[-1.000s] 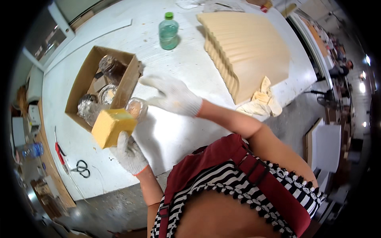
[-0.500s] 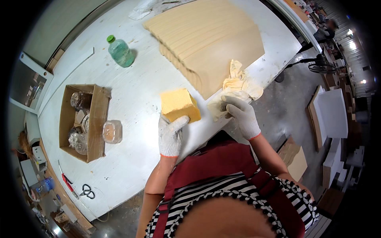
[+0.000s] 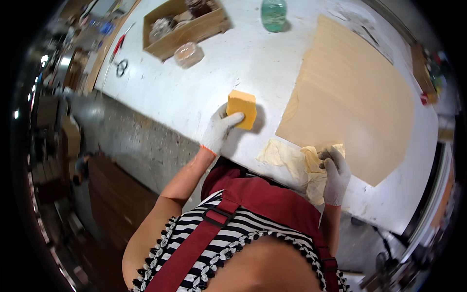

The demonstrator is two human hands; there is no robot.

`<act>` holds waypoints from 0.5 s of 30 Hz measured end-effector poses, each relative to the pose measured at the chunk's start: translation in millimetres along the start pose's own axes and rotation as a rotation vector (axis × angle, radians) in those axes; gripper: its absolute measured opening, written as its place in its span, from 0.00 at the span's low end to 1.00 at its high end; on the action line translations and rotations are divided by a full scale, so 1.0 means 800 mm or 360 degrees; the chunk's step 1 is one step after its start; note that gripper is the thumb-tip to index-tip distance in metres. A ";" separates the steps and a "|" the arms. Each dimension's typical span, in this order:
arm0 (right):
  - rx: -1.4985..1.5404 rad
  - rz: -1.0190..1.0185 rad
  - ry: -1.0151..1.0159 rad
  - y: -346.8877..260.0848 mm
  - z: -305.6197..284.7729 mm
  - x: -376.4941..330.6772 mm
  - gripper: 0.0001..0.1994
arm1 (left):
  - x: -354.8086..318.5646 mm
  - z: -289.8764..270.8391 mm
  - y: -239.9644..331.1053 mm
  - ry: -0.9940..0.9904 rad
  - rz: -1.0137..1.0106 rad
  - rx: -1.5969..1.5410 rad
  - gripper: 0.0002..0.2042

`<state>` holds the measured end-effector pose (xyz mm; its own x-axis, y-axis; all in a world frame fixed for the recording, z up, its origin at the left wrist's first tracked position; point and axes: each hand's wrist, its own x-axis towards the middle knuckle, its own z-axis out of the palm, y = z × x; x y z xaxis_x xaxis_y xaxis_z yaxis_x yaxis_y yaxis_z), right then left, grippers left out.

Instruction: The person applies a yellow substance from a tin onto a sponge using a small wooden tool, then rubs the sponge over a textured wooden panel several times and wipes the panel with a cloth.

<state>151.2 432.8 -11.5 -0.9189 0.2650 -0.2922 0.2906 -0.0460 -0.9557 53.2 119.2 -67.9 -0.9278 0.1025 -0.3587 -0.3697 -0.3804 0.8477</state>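
Both hands sit farther apart than half a second ago; view has swung, so the cardboard box now sits top left.

Left hand [image 3: 220, 130], white glove, curls round the near side of the yellow sponge block [image 3: 242, 108], fingers on its front face, block resting on the white worktable [image 3: 204, 92]; earlier it was just beside the right hand. Right hand [image 3: 335, 174], gloved, is closed in a fist on the yellowish rag [image 3: 292, 158] at the table's near edge, touching the corner of the tan plywood sheet [image 3: 355, 92]. Cardboard box [image 3: 187, 22] of jars, clear lidded tub [image 3: 187, 53], green bottle [image 3: 273, 13] and scissors [image 3: 120, 67] lie well apart from both hands.
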 end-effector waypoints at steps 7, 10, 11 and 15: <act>-0.0176 -0.0023 -0.0652 -0.014 0.033 0.056 0.16 | -0.025 -0.022 0.014 0.0263 0.0259 -0.0007 0.29; -0.0523 -0.0265 -0.0817 -0.035 0.073 0.070 0.16 | -0.022 -0.051 0.017 0.0330 0.0312 -0.0097 0.29; -0.0730 -0.0437 -0.0872 -0.044 0.089 0.075 0.16 | -0.019 -0.062 0.018 0.0362 0.0295 -0.0125 0.28; -0.1098 -0.0866 -0.0951 -0.064 0.162 0.099 0.15 | -0.010 -0.106 0.021 0.0373 0.0292 -0.0037 0.29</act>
<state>28.8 331.3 10.1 -0.8982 -0.4391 0.0198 -0.2826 0.5426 -0.7911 58.6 33.9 -83.7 -0.9413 -0.1838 -0.2833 -0.1934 -0.3942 0.8984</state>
